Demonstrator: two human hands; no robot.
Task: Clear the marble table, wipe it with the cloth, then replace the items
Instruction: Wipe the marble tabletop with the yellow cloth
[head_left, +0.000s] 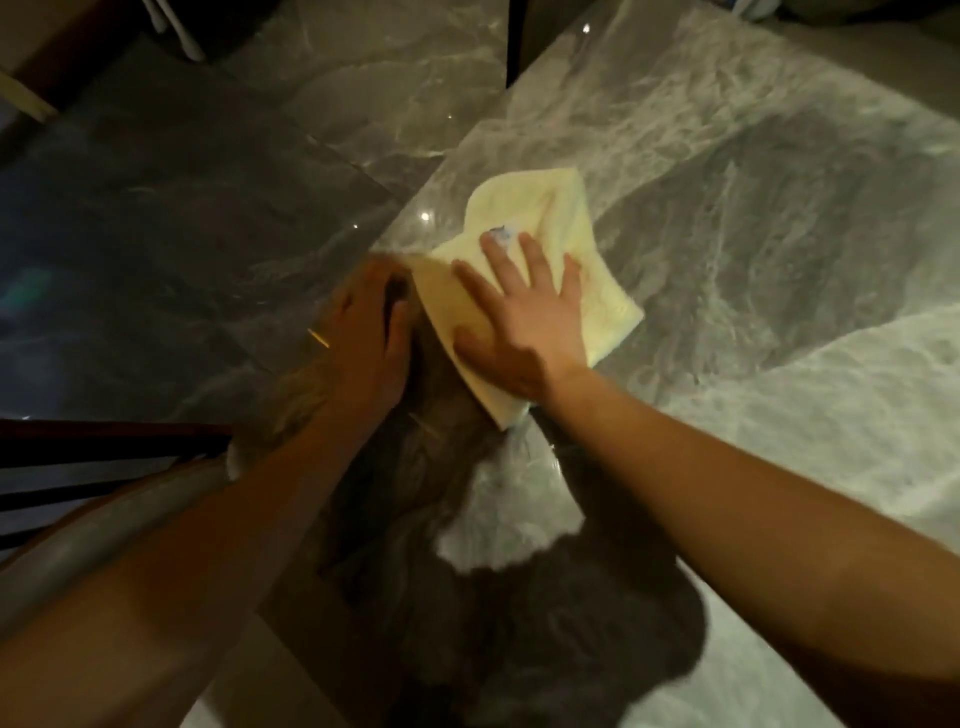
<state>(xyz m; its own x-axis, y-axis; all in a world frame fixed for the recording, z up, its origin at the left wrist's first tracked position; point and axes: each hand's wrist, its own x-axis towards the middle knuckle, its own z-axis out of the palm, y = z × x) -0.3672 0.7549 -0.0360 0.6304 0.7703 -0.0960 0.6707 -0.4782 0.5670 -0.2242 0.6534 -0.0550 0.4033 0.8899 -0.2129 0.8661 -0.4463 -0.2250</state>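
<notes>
Right hand (524, 322) flat, fingers spread, pressing yellow cloth (587, 280) onto marble table (779, 234) for wipe pressure. Left hand (371, 332) beside it at table edge, blurred, grip unclear; probably bracing.

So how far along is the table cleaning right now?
Clearing looks done: no items show on the marble table. Wiping is in hand: the right hand presses flat on the yellow cloth near the table's edge, the left hand beside it. Putting items back remains.
</notes>
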